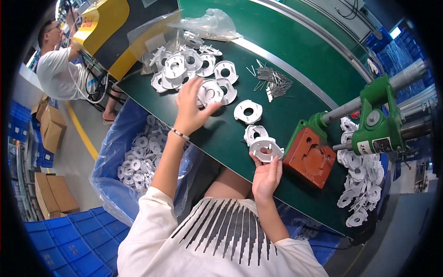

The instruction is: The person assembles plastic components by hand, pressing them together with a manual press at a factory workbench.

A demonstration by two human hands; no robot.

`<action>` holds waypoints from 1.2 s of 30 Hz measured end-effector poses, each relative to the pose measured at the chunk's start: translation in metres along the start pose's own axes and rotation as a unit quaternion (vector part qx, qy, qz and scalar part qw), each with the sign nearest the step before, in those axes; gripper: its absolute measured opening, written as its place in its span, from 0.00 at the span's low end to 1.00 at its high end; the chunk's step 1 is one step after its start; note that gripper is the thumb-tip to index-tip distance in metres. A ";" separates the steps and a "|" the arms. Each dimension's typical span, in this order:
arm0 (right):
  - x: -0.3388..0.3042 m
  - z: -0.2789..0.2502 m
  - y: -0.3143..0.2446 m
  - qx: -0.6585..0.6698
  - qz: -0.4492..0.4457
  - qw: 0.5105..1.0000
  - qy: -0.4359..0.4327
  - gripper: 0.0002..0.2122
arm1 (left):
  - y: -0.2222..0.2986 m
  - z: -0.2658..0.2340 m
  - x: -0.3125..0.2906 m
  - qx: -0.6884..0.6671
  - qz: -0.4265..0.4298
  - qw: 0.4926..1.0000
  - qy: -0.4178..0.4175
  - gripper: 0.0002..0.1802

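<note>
Left hand: we see the left hand (190, 107) stretched forward over the green bench (295, 104), fingers spread and unclenched, its fingertips on a white plastic ring part (211, 91) at the near edge of the pile of white ring parts (184, 64).
Right hand: our right hand (266, 174) grips a second white ring part (266, 147) by its near edge, held just beside the orange base plate (310, 156) of the green press tool (376, 121).
Loose parts: we count two more rings (249, 121) lying between the hands.
Pins: a heap of thin metal pins (273, 79) lies beyond them.
Bin: we see a blue-lined bin (138, 159) of white parts below the bench edge, under the left forearm.
Background: another person (57, 64) works at far left.
</note>
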State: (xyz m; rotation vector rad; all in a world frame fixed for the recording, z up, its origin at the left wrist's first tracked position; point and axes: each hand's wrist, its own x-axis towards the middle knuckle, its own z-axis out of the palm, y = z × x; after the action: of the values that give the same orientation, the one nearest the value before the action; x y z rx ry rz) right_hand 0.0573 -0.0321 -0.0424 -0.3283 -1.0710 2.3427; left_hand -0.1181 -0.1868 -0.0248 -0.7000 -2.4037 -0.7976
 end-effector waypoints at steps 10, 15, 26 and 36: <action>0.001 -0.007 0.003 0.009 -0.013 1.000 -0.006 0.13 | 0.024 -0.013 0.014 0.065 -0.068 0.994 -0.051 0.36; 0.001 -0.007 0.003 0.022 -0.018 0.999 -0.018 0.13 | 0.023 -0.007 0.003 -0.041 0.004 0.996 -0.079 0.21; 0.002 -0.010 0.001 0.017 -0.009 1.000 -0.018 0.13 | 0.091 -0.032 -0.028 -0.725 -0.341 0.599 0.013 0.14; 0.002 -0.010 0.002 0.019 0.000 1.000 0.000 0.14 | 0.091 -0.037 -0.043 -0.841 -0.268 0.466 -0.066 0.20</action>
State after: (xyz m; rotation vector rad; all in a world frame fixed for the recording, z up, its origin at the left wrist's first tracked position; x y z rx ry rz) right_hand 0.0594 -0.0261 -0.0509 -0.3145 -1.0249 2.3596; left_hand -0.0197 -0.1611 0.0107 -0.4330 -0.9336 -3.4670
